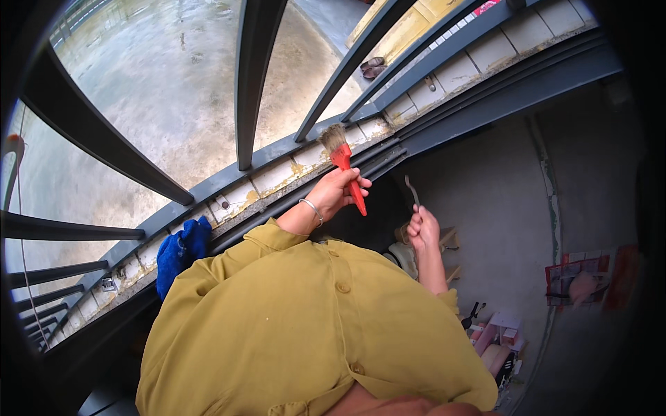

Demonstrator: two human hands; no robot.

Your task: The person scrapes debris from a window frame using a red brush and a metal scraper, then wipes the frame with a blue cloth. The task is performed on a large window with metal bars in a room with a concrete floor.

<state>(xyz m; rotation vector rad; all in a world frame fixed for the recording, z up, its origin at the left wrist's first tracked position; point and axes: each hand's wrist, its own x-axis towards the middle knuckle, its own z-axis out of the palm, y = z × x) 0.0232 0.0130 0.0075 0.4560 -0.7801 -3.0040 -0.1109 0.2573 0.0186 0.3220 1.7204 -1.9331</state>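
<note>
Closed around a paintbrush point(340, 157) by its red handle, my left grip point(336, 190) has the bristles ahead of it, in view against the outer edge of the tiled sill point(269, 177) beside the gray bars point(250, 90); whether they touch, I can't tell. My right grip point(424, 229) holds a thin, bent tool point(412, 187) upright. A blue cloth point(182, 254) drapes at the sill's inner edge, left of both.

you have two hands point(336, 192), one paintbrush point(341, 157), one thin tool point(413, 189), one bracelet point(318, 209), one blue cloth point(183, 251), two shoes point(374, 72).
</note>
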